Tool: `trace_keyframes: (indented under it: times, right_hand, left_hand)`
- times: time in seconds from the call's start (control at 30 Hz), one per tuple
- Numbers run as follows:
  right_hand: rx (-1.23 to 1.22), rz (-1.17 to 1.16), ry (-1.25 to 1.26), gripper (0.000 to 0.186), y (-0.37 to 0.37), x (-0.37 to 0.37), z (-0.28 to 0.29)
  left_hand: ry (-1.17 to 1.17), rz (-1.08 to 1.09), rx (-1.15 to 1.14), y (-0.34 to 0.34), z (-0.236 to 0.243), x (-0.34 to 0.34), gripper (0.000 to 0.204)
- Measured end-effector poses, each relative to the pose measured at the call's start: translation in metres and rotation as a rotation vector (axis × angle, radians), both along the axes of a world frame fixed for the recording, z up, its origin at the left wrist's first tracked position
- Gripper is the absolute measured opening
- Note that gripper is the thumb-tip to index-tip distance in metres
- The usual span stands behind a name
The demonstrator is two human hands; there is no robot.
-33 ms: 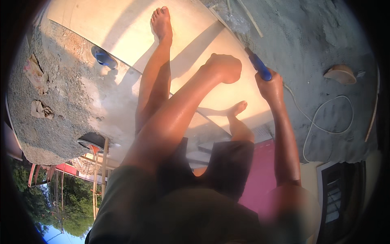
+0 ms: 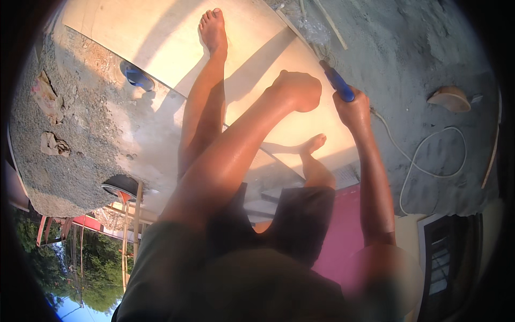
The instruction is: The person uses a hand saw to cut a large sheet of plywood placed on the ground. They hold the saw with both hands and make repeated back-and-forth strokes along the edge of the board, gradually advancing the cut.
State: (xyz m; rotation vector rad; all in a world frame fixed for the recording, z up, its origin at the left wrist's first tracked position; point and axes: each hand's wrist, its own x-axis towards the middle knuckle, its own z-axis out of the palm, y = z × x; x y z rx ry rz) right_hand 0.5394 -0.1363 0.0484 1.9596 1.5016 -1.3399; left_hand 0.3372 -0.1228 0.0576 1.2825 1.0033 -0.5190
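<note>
Your right hand [image 2: 352, 110] is clamped around the blue handle of a tool [image 2: 339, 85], and your left hand [image 2: 298, 91] is curled into a fist; you cannot tell from this angle whether anything sits inside it. In the head view, the tool shows over the right edge of a pale board [image 2: 112, 27], its dark tip pointing up and to the left. Near that tip, clear plastic [image 2: 315, 31] and a thin stick [image 2: 331, 24] lie on the grey ground [image 2: 407, 53]. A pale cable [image 2: 464, 155] comes from just beside your right wrist and loops over the ground; whether it joins the tool is hidden. Farther right lies a tan curved piece [image 2: 449, 99]. Your left foot [image 2: 213, 32] and right foot [image 2: 315, 142] rest on the board, one to either side of your left forearm [image 2: 225, 145], which hides part of it. A blue sandal [image 2: 138, 78] lies beyond the board's left edge. Your left arm slants up and right, the fist above the board; your right forearm [image 2: 375, 182] rises nearly straight, knuckles just beside the board's edge.
</note>
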Motion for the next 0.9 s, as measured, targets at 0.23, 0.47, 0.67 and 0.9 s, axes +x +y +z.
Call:
trace_keyframes:
  times: [0.23,0.47,0.67,0.9]
  right_hand:
    - [0.078,0.069,-0.135,0.034,0.031,-0.027,-0.121]
    - [0.084,-0.021,-0.03,0.027,-0.009,0.013,-0.011]
    - [0.134,0.151,-0.164,0.034,0.01,-0.017,-0.097]
    - [0.134,0.025,0.035,0.027,-0.019,0.031,0.009]
  left_hand:
    - [0.011,-0.022,0.067,0.006,-0.018,0.006,0.019]
    - [0.006,-0.013,0.077,-0.003,-0.011,0.006,0.019]
    - [0.038,-0.061,0.174,0.013,-0.018,0.021,0.021]
    - [0.037,-0.004,0.122,-0.03,-0.023,0.001,0.024]
